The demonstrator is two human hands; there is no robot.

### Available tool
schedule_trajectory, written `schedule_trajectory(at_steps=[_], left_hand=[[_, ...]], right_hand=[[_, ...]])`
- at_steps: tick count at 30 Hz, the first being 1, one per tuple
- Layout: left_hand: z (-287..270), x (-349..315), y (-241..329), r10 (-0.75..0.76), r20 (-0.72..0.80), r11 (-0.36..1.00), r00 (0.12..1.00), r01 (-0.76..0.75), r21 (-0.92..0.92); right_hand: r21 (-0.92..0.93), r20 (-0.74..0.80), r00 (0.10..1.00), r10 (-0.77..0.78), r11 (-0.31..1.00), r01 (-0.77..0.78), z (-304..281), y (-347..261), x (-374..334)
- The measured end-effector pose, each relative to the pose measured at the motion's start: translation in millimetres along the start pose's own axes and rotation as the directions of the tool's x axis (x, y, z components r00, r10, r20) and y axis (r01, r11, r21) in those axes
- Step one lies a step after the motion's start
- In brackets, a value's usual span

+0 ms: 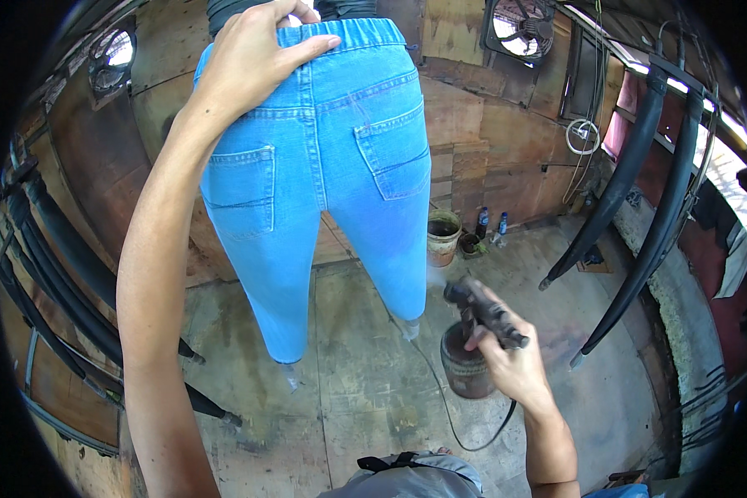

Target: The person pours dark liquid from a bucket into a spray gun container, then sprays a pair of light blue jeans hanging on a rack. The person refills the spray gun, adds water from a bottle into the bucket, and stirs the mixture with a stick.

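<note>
A pair of blue jeans (315,158) hangs in front of me with the back pockets facing me and the legs filled out. My left hand (257,58) grips the elastic waistband at the top, thumb on the near side. In my right hand (506,357) is a dark spray gun (483,311) with a cup (465,365) below it. Its nozzle points at the jeans' right leg near the hem, and a faint mist shows between them. A thin hose runs near the gun and loops over the floor.
Black leg-shaped tubes hang at the right (643,207) and left (66,266). A bucket (442,236) and small bottles (482,222) stand by the far wall. Fans (520,31) are set in that wall. A coiled white cable (583,137) hangs there too.
</note>
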State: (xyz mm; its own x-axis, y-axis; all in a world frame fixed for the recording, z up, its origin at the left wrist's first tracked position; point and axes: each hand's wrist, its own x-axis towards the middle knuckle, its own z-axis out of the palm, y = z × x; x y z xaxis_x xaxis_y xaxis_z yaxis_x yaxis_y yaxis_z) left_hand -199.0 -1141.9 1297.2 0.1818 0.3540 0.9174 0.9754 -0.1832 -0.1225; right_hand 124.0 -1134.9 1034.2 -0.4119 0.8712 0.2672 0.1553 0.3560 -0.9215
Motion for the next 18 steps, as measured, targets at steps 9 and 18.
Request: schedule_trajectory(at_steps=[9,18], left_hand=[[10,0,-52,0.107,0.074,0.994,0.992,-0.107,0.003],[7,2,-50,0.103,0.098,0.995,0.990,-0.103,-0.005]], right_hand=[[0.171,-0.165,0.970,-0.180,0.963,0.208,-33,-53,-19],[-0.081,0.142,0.989,0.046,0.996,-0.034,-23,16,-17]])
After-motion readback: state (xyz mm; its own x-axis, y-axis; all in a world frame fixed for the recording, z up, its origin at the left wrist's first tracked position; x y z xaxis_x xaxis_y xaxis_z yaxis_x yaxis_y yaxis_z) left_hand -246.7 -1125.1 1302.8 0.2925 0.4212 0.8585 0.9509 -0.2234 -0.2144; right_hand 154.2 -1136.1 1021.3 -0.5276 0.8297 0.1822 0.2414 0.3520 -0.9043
